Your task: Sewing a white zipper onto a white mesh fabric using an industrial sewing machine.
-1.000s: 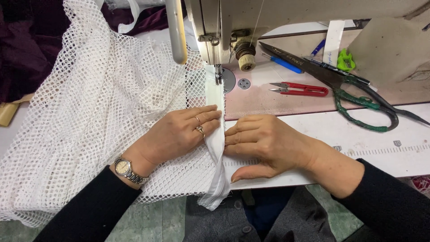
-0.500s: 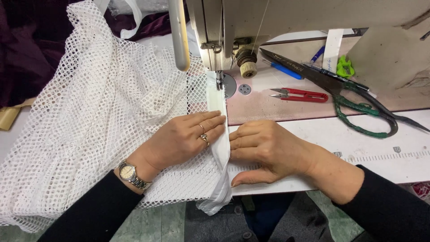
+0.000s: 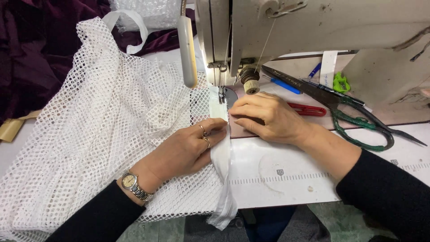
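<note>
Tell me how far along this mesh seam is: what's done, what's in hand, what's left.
Done: the white band lies along the mesh fabric edge and sits under the presser foot of the sewing machine. In hand: the left hand presses mesh and band flat; the right hand steadies the edge beside the foot. Left: a length of band hangs off the table edge, not yet at the foot. Finished stitches are too small to tell.

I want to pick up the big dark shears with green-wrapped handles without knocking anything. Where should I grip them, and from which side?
Take the dark shears with green-wrapped handles by the loops at their right end, coming from the right and above. The blades point left, under the sewing machine and beside the right hand, so that end is crowded. The loops lie flat on the table, seemingly with space around them.
</note>
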